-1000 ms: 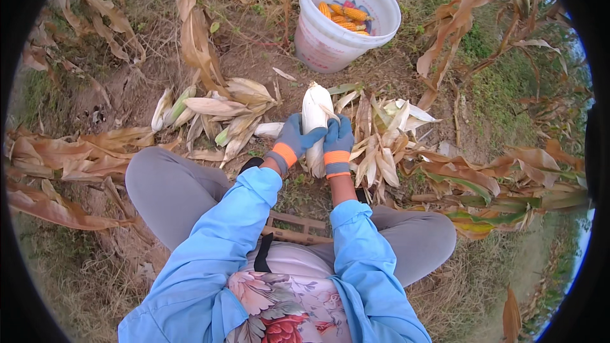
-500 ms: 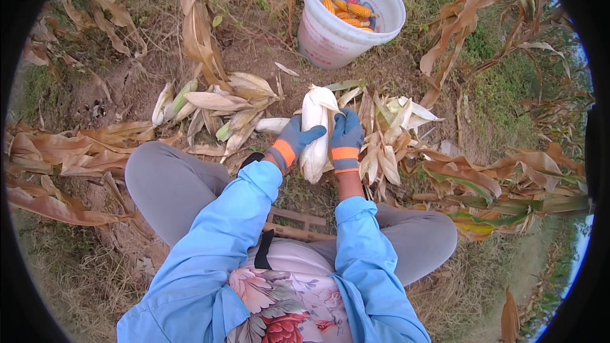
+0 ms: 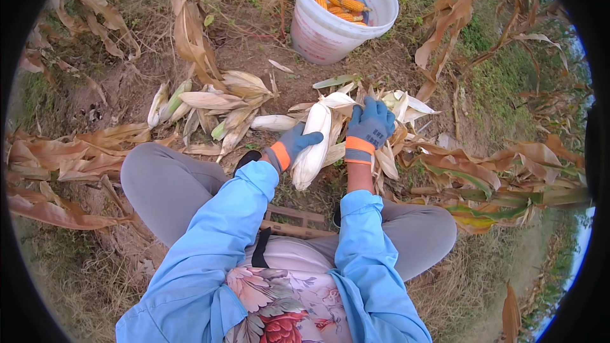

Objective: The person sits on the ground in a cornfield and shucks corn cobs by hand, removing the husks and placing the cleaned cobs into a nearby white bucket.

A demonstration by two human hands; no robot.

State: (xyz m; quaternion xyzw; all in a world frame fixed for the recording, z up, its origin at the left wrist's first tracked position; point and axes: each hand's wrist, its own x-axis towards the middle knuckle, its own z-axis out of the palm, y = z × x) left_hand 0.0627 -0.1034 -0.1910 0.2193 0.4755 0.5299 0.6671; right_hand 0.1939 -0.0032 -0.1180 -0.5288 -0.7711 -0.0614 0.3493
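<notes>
An ear of corn (image 3: 312,146) in pale, whitish husk stands slanted in front of me. Round its lower half, my left hand (image 3: 297,143) in a grey-blue glove with orange cuff is closed. My right hand (image 3: 371,122), gloved alike, is bent to the right of the ear's top. A peeled flap of husk (image 3: 338,100) runs from the ear's tip to its fingers, which curl closed on it; the fingertips are partly hidden. Beneath and beyond the right hand lies a heap of loose husks (image 3: 397,114).
A white bucket (image 3: 318,41) with several orange corn cobs (image 3: 346,5) stands ahead. Unhusked ears (image 3: 235,98) lie at the left. Dry stalks and leaves (image 3: 70,152) spread on both sides. A slatted brown seat (image 3: 295,219) shows between my legs.
My right hand has moved right and slightly up from the ear, drawing a husk flap outward. The ear has tilted, its lower end shifting left, still in my left hand.
</notes>
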